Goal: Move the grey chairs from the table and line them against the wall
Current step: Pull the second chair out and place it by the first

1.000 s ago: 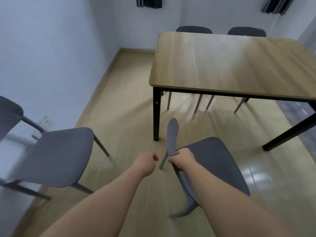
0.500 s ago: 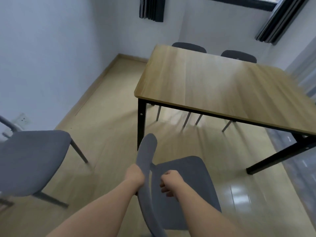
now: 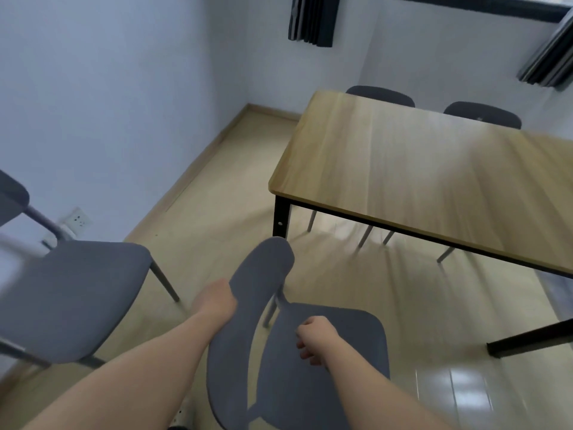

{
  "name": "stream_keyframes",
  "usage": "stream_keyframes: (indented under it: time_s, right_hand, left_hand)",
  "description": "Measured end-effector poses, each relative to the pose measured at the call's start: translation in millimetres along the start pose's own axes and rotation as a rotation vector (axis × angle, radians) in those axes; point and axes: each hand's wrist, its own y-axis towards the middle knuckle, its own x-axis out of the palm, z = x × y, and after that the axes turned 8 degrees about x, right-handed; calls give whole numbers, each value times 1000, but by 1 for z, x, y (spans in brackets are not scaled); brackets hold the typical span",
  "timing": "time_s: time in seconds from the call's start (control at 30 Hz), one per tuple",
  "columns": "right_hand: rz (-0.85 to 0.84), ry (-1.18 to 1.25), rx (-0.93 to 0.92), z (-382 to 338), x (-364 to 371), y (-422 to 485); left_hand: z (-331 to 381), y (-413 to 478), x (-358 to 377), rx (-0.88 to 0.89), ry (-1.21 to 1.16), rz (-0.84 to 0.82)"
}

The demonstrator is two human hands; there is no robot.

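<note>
A grey chair (image 3: 325,383) stands right in front of me, its curved backrest toward the left. My left hand (image 3: 217,301) grips that backrest from the left side, with its fingers hidden behind it. My right hand (image 3: 314,339) hovers over the seat with fingers curled, apart from the backrest and holding nothing. A second grey chair (image 3: 71,299) stands at the left against the white wall (image 3: 108,103). Two more grey chairs (image 3: 379,96) (image 3: 482,114) are tucked in at the far side of the wooden table (image 3: 418,169).
The table's black legs (image 3: 280,218) stand just beyond the held chair. A wall socket (image 3: 77,220) sits low behind the left chair. Bare wooden floor (image 3: 223,181) runs along the left wall to the far corner. Dark curtains (image 3: 311,20) hang at the back.
My right hand has let go of the backrest and moved over the seat. My left hand has taken hold of the backrest. The chair has turned and come closer to the left chair.
</note>
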Motion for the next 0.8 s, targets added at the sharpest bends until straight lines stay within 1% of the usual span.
stream_keyframes:
  time_s: [0.17, 0.3, 0.43, 0.5, 0.7, 0.8]
  right_hand:
    - [14, 34, 12, -73, 37, 20]
    - [42, 140, 66, -137, 79, 38]
    - [51, 266, 95, -198, 120, 50]
    - [75, 282, 99, -221, 131, 51]
    - [117, 288, 135, -272, 136, 56]
    - [133, 342, 147, -287, 127, 67]
  left_hand:
    - [-36, 59, -39, 83, 10, 1]
    - [-67, 114, -77, 194, 30, -33]
    - [-94, 172, -116, 238, 23, -35]
    - [-99, 196, -132, 267, 38, -31]
    - [-95, 261, -165, 372, 95, -46]
    - [-91, 285, -172, 407, 126, -29]
